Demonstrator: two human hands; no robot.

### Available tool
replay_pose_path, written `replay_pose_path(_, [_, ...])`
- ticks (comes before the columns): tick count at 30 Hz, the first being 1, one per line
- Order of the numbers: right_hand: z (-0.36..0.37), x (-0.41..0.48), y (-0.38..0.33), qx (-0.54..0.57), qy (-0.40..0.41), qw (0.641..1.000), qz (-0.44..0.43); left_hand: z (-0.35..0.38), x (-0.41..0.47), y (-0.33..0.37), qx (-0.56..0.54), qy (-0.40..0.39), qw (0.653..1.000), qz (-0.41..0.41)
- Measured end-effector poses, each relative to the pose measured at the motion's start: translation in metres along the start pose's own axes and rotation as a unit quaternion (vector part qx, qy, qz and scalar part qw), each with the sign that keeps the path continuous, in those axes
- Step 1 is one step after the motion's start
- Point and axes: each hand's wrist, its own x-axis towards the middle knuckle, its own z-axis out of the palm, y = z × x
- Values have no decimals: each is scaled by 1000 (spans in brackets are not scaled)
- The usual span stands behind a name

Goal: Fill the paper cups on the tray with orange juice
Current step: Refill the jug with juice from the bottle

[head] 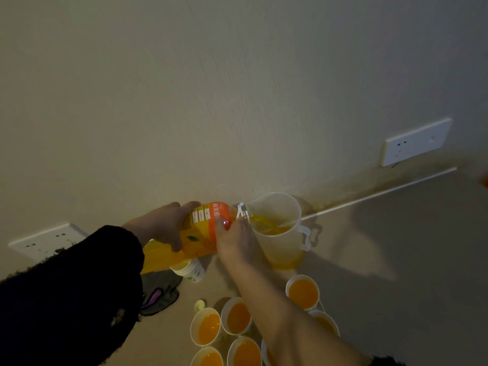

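Note:
A large orange juice bottle [200, 233] lies tipped to the right, its mouth over a clear plastic pitcher [280, 233] by the wall. Juice runs into the pitcher, which holds a shallow layer. My left hand [163, 225] grips the bottle's body. My right hand [235, 239] holds the bottle near its neck. Several white paper cups [237, 317] holding orange juice stand close together at the bottom, partly hidden by my right forearm. The tray under them cannot be made out.
A stack of unused paper cups [188, 270] sits under the bottle. A small cap [200, 305] lies near the cups, and a dark cloth [161, 294] beside my left sleeve. White wall sockets [416, 141] are mounted on the beige wall.

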Motion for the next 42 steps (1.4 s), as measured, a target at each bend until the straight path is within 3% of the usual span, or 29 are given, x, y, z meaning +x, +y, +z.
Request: replay_pose_path(42, [3, -1, -1, -8, 6, 1000, -1, 2, 2, -5, 8, -11, 1000, 6])
